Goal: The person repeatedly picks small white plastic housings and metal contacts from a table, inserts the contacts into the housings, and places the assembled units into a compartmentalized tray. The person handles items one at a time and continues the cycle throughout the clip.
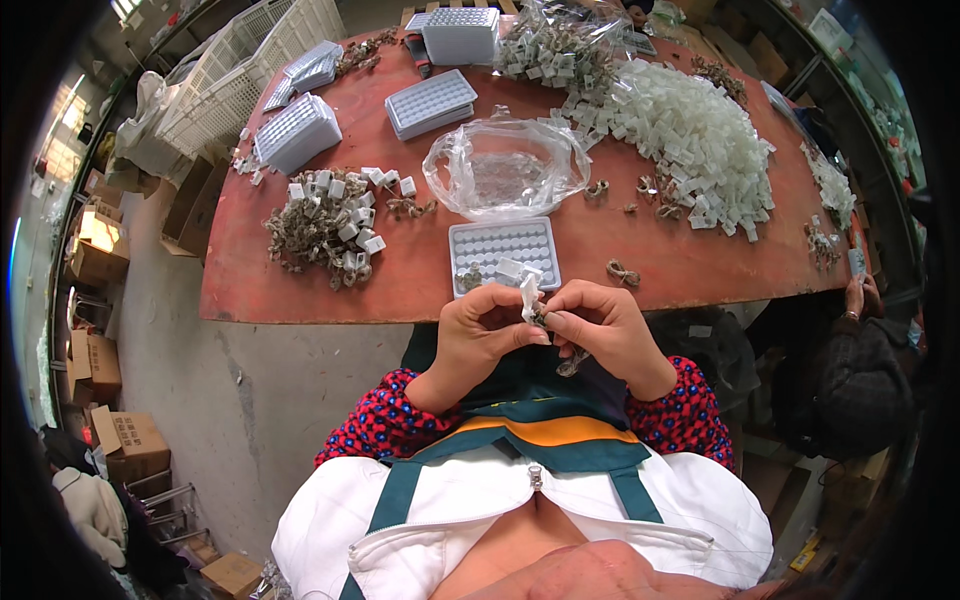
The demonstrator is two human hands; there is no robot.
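Observation:
Over the near edge of the table my two hands meet in front of my body. My left hand (pixel 478 328) is closed, pinching a small white plastic piece (pixel 530 292) between thumb and fingers. Close against it, my right hand (pixel 612 330) pinches a bundled brownish cord (pixel 570 364), whose end hangs below the fingers. Where the cord meets the plastic piece is partly hidden by my fingertips. Just beyond my hands lies a pale tray (pixel 505 235) with rows of round pockets, and a few small grey pieces (pixel 468 277) rest on its left part.
On the reddish table (pixel 400 290), white-capped cord bundles (pixel 325 225) are heaped left. A clear plastic bag (pixel 507 170) lies beyond the tray. Many translucent pieces (pixel 690 140) are piled right. Stacked trays (pixel 298 135) stand further back. Another person's hands (pixel 862 297) are at the right edge.

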